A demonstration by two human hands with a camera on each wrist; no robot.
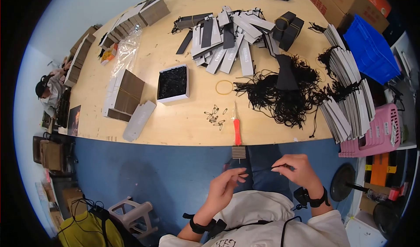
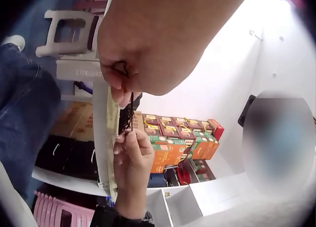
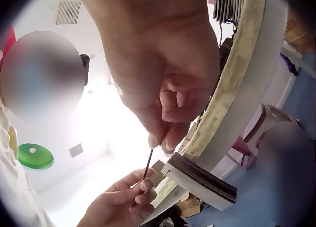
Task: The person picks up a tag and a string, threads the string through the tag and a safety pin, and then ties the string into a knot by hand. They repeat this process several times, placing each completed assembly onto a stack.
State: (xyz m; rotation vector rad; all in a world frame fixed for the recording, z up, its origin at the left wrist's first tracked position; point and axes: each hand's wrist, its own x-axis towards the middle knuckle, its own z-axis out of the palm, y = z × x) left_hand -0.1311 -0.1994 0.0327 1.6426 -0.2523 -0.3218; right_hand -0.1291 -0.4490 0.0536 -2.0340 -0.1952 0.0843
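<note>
Below the table's front edge, both hands hold one thin black string (image 1: 262, 169) stretched between them. My left hand (image 1: 239, 175) pinches its left end and my right hand (image 1: 276, 168) pinches the right end between thumb and fingers. In the left wrist view the left hand (image 2: 121, 73) pinches the string (image 2: 131, 107) from above, with the right hand (image 2: 129, 138) just below it. Seen from the right wrist, the right hand (image 3: 159, 144) pinches the string (image 3: 148, 164) over the left hand (image 3: 143, 185). A small stack of tags (image 1: 239, 153) hangs at the table edge (image 1: 175, 142).
On the table lie a red-handled tool (image 1: 236, 130), several metal pins (image 1: 214, 115), a rubber band (image 1: 224, 87), a white box of black pieces (image 1: 173, 83), a heap of black strings (image 1: 284, 96) and piles of tags (image 1: 232, 41). A pink basket (image 1: 378, 131) stands right.
</note>
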